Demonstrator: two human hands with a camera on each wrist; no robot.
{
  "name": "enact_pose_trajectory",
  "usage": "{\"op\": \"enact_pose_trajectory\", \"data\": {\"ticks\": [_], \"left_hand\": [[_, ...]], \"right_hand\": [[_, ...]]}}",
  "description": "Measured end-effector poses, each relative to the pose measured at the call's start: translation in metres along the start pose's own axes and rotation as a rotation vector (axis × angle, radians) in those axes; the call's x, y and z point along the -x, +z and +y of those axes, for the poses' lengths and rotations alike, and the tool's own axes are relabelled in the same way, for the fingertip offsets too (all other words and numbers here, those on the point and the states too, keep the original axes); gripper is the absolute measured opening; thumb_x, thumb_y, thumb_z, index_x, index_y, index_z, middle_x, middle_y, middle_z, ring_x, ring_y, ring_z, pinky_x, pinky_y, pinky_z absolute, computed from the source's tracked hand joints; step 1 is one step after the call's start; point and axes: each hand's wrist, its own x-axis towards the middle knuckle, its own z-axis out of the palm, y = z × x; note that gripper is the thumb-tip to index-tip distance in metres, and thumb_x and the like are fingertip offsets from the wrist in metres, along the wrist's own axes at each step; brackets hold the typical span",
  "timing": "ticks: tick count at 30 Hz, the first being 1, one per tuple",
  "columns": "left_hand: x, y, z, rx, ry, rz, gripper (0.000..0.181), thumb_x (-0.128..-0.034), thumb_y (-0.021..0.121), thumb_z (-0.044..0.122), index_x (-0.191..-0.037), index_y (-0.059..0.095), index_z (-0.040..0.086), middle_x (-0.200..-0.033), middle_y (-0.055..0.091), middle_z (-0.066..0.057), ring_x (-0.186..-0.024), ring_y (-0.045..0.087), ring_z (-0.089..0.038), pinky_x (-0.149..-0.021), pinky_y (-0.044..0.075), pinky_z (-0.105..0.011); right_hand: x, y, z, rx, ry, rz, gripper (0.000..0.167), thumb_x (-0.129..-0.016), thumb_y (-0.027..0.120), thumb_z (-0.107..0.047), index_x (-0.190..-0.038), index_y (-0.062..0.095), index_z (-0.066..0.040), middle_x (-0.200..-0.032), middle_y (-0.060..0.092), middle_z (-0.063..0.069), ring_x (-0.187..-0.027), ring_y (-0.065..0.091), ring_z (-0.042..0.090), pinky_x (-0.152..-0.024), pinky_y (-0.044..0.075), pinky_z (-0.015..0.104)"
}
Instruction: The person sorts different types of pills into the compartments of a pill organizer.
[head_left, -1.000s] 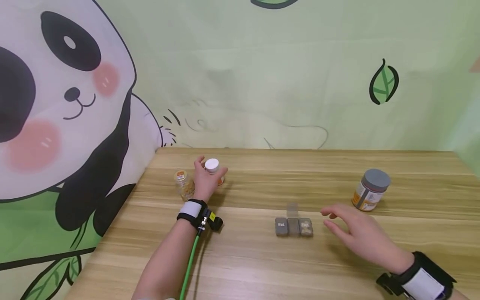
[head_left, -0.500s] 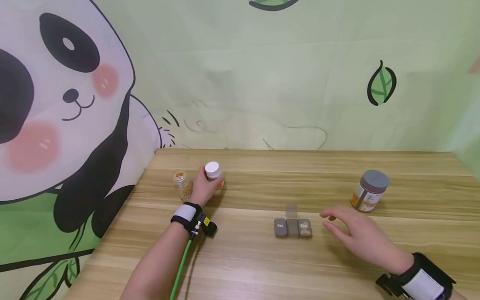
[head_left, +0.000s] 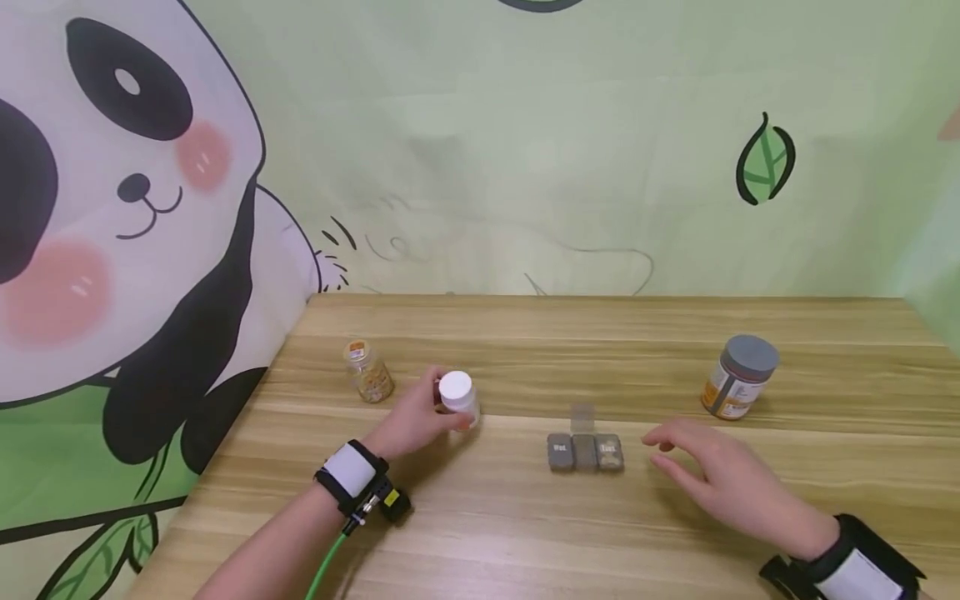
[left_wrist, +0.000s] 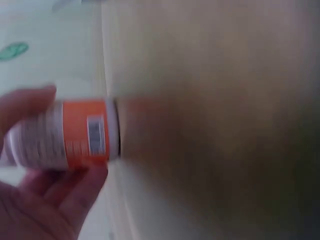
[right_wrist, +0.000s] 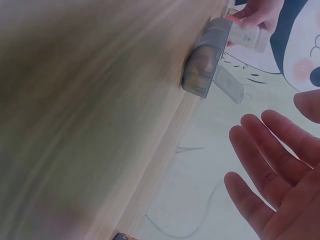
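My left hand (head_left: pixel 412 422) grips a white-capped pill bottle (head_left: pixel 457 390) between thumb and fingers; the left wrist view shows the bottle's orange and white label (left_wrist: pixel 84 134) with a barcode. To the right of it lies a small grey pill organizer (head_left: pixel 584 452), its middle lid (head_left: pixel 582 417) raised and its two outer lids down. The right compartment holds something pale, seen through the lid in the right wrist view. My right hand (head_left: pixel 723 477) hovers just right of the organizer with relaxed fingers, holding nothing.
A clear jar (head_left: pixel 369 373) with yellowish contents stands at the left on the wooden table (head_left: pixel 525 533). A larger grey-lidded jar (head_left: pixel 741 377) stands at the right, behind my right hand. A panda-printed backdrop (head_left: pixel 480 167) rises behind the table.
My left hand has closed round the white-capped bottle and brought it nearer and to the right, away from the clear jar. My right hand has hardly moved.
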Motion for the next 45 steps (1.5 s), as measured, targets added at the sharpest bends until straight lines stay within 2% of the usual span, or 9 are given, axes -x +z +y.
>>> {"op": "enact_pose_trajectory", "data": {"ticks": [7,12,18,22,25,30,34,38,45], "left_hand": [[0.026,0.025,0.024,-0.002,0.121,-0.310,0.048,-0.0786,0.082,0.011,-0.110,0.046,0.007,-0.108,0.063,-0.005,-0.099,0.061,-0.017,-0.083,0.050,-0.029],[0.035,0.052,0.045,0.003,0.184,-0.456,0.047,-0.0789,0.083,0.014,-0.109,0.047,0.013,-0.106,0.064,0.004,-0.097,0.060,-0.006,-0.083,0.049,-0.024],[0.034,0.084,0.062,-0.046,0.336,-0.578,0.048,-0.0800,0.082,0.015,-0.110,0.045,0.012,-0.105,0.066,0.005,-0.095,0.059,0.001,-0.081,0.048,-0.018],[0.032,0.099,0.071,-0.097,0.398,-0.609,0.048,-0.0805,0.081,0.018,-0.110,0.044,0.013,-0.106,0.065,0.006,-0.094,0.057,0.004,-0.080,0.047,-0.016],[0.031,0.107,0.075,-0.127,0.424,-0.614,0.047,-0.0823,0.080,0.020,-0.111,0.044,0.013,-0.106,0.064,0.008,-0.094,0.056,0.006,-0.079,0.046,-0.014],[0.031,0.114,0.080,-0.182,0.440,-0.594,0.046,-0.0829,0.080,0.019,-0.112,0.045,0.012,-0.106,0.064,0.008,-0.093,0.054,0.007,-0.078,0.044,-0.011],[0.030,0.115,0.081,-0.172,0.432,-0.594,0.045,-0.0833,0.079,0.020,-0.112,0.046,0.012,-0.105,0.063,0.008,-0.092,0.054,0.007,-0.077,0.045,-0.011],[0.029,0.115,0.081,-0.185,0.463,-0.591,0.046,-0.0832,0.079,0.024,-0.112,0.045,0.014,-0.102,0.063,0.009,-0.089,0.054,0.007,-0.075,0.044,-0.011],[0.028,0.113,0.080,-0.168,0.506,-0.646,0.054,-0.0821,0.080,0.020,-0.120,0.043,0.012,-0.108,0.062,0.005,-0.096,0.053,0.007,-0.080,0.043,-0.011]], "right_hand": [[0.004,0.001,-0.006,-0.026,-0.044,-0.016,0.027,-0.081,0.076,-0.007,-0.106,0.067,-0.011,-0.102,0.067,-0.005,-0.088,0.062,0.009,-0.074,0.052,0.035],[0.004,0.002,-0.016,-0.049,-0.094,-0.013,0.029,-0.082,0.078,-0.014,-0.109,0.067,-0.014,-0.101,0.066,-0.007,-0.087,0.061,0.007,-0.073,0.052,0.033],[0.004,0.008,-0.031,-0.079,-0.168,-0.012,0.040,-0.080,0.081,-0.030,-0.114,0.064,-0.015,-0.099,0.063,-0.010,-0.083,0.058,0.006,-0.068,0.049,0.027],[0.004,0.015,-0.040,-0.072,-0.202,0.033,0.047,-0.078,0.079,-0.047,-0.110,0.063,-0.017,-0.092,0.057,-0.015,-0.075,0.054,0.003,-0.062,0.043,0.019],[0.003,0.019,-0.046,-0.068,-0.171,0.040,0.049,-0.074,0.079,-0.055,-0.104,0.061,-0.021,-0.087,0.051,-0.019,-0.070,0.048,0.000,-0.059,0.038,0.016],[0.000,0.025,-0.055,-0.034,-0.141,0.039,0.049,-0.070,0.078,-0.061,-0.096,0.058,-0.025,-0.085,0.050,-0.023,-0.072,0.051,-0.004,-0.058,0.041,0.018],[-0.002,0.027,-0.055,-0.041,-0.144,0.038,0.046,-0.073,0.078,-0.058,-0.092,0.055,-0.023,-0.082,0.050,-0.023,-0.068,0.049,-0.005,-0.055,0.039,0.016],[-0.005,0.028,-0.051,-0.133,-0.172,-0.004,0.042,-0.079,0.077,-0.050,-0.094,0.053,-0.020,-0.081,0.050,-0.021,-0.067,0.047,-0.006,-0.056,0.038,0.012],[-0.007,0.029,-0.043,-0.267,-0.310,-0.066,0.036,-0.083,0.078,-0.033,-0.102,0.052,-0.016,-0.093,0.054,-0.013,-0.080,0.052,-0.001,-0.066,0.043,0.013]]}}
